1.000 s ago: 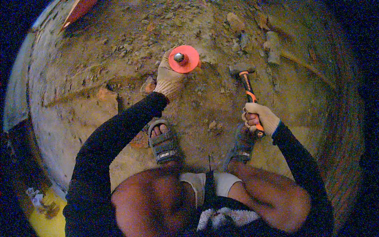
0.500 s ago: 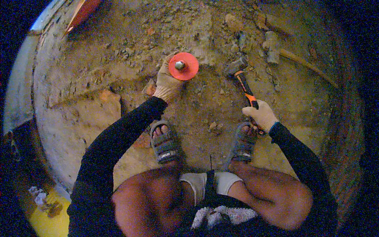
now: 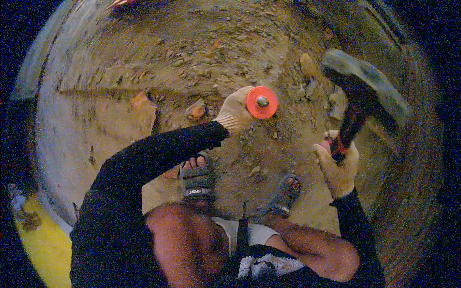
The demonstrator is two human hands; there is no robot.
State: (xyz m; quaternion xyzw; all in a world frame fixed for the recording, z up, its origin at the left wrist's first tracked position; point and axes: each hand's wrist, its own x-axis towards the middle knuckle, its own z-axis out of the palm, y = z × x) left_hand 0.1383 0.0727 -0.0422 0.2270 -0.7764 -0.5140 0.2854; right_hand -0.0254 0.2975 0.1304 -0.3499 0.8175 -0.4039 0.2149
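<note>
My gloved left hand [image 3: 235,109] is closed around a chisel with a round red hand guard [image 3: 256,113]. The chisel's metal striking end [image 3: 262,101] faces up through the guard; its lower shaft and tip are hidden beneath. To the right, my gloved right hand [image 3: 340,172] grips the handle of a hammer [image 3: 354,126]. The hammer's head [image 3: 367,86] is raised high and looks large and blurred, apart from the chisel.
Rubble and loose soil [image 3: 206,62] cover the ground ahead. A reddish stone [image 3: 196,110] and a flat orange-brown slab [image 3: 143,111] lie left of the chisel. A grey hammer head [image 3: 338,105] rests on the ground at right. Something yellow [image 3: 43,240] is at lower left. My sandalled feet [image 3: 196,180] stand close.
My right hand has lifted the hammer up from low over the ground, its head swinging up and right. The view has shifted; the chisel stays in my left hand, now further right in the picture.
</note>
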